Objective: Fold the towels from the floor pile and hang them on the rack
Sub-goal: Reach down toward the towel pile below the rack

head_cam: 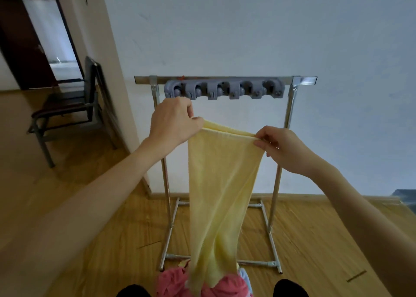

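Both hands pinch the top edge of a yellow towel — the left hand grips one upper corner with fingers curled over the cloth, the right hand nips the other corner between thumb and fingertips. Between them the top edge shows two layers lying together, so the towel looks doubled along its length. It hangs straight down in front of the rack, narrowing towards the floor, and its lower end reaches the pile at the bottom of the view.

That pile lies on the wooden floor just in front of the rack's base: mostly pink cloth, with a bit of pale blue at its right side. Dark shapes sit at either side of it at the bottom edge; what they are is not clear.

The rack is a metal frame standing against a white wall — two uprights, a flat top bar, low rails at floor level. A grey strip of clips is fixed under the top bar. The left hand is held just below the strip's left end; whether it touches is unclear.

Off to the left stands a dark chair, and beyond it an open doorway.
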Motion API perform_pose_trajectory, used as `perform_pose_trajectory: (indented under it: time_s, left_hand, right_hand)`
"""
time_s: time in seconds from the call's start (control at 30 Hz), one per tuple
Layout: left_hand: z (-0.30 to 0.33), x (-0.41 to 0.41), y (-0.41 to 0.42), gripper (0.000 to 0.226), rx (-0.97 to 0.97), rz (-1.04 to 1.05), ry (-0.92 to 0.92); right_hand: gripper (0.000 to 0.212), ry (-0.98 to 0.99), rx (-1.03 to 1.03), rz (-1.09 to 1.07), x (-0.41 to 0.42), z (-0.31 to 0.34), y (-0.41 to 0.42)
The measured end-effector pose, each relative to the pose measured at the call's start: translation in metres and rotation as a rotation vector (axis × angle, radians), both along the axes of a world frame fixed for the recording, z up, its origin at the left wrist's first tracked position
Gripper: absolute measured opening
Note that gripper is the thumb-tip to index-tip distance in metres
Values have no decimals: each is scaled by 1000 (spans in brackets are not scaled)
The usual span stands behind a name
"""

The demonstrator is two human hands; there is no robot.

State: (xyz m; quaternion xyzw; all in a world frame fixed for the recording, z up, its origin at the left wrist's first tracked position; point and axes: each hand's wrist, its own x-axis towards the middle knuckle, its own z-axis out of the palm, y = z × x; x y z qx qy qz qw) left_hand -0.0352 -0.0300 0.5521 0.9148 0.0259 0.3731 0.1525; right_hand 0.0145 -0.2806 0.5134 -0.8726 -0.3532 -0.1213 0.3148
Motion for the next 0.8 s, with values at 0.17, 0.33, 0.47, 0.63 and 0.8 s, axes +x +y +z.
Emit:
perform_pose_trajectory:
  time_s: [0.17, 0.33, 0.47, 0.63, 0.8]
  left_hand:
    - [-3, 5, 3, 12, 28, 0, 102]
    - [1, 4, 5, 16, 11, -50, 224]
    - [-1, 0, 3, 11, 73, -97, 309]
    - [-7, -4, -3, 26, -94, -352, 459]
    - [-16, -21, -15, 34, -33, -687, 683]
  right_hand:
    - [9, 41, -12, 22, 7, 9, -2]
    - [8, 24, 49, -81, 18, 3, 5]
    - [4, 6, 163, -152, 21, 0, 8]
    - [13, -56, 160, -178, 23, -7, 14]
    - [11, -66, 156, -210, 20, -9, 26]
